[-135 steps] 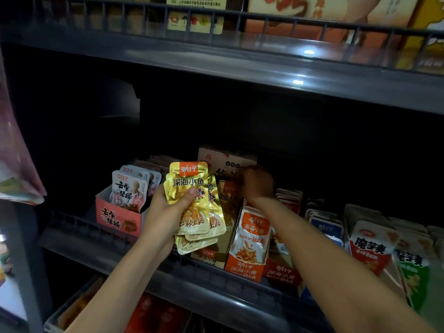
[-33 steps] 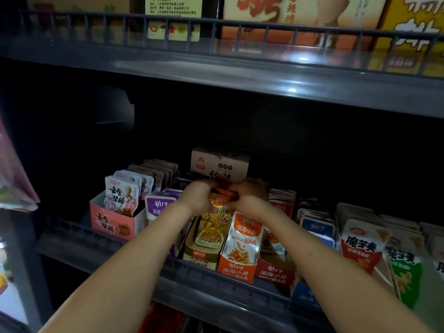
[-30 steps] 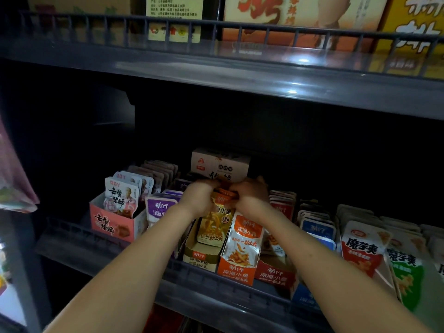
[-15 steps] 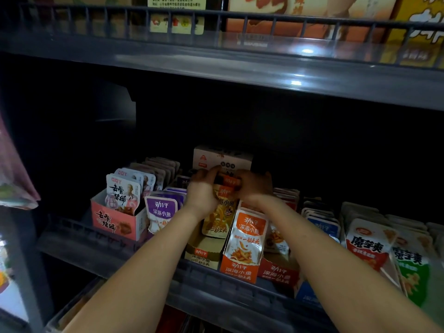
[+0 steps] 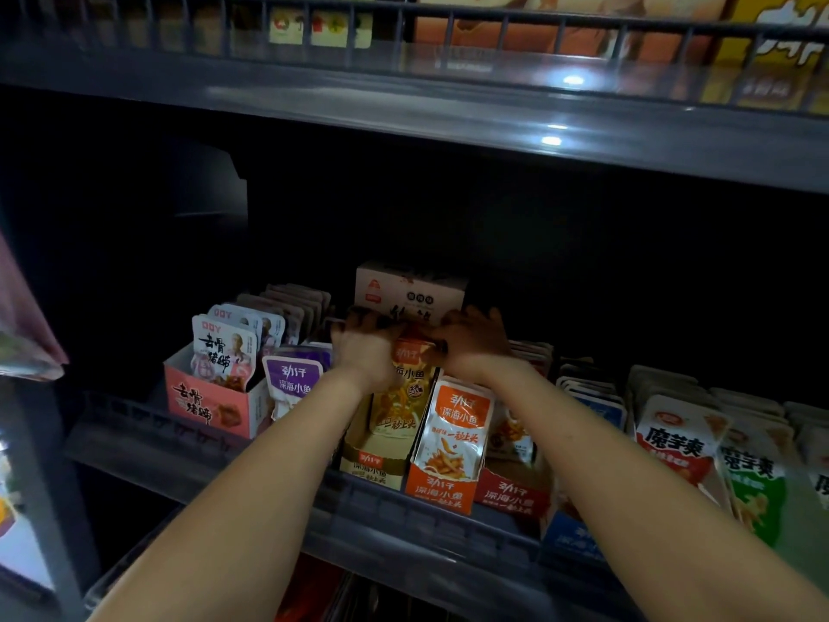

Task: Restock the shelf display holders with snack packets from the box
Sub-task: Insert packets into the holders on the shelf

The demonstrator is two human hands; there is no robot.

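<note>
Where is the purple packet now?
Head view, left of centre: the purple packet stands between the pink display box and the left hand.

1. The head camera faces forward and slightly down into the shelf (image 5: pixel 359 523).
2. It is near: forearms enter at the bottom edge; left hand (image 5: pixel 365 347) and right hand (image 5: pixel 471 343) meet on packets (image 5: pixel 399 397) mid-frame.
3. The upper shelf (image 5: pixel 448 114) spans the top.
</note>
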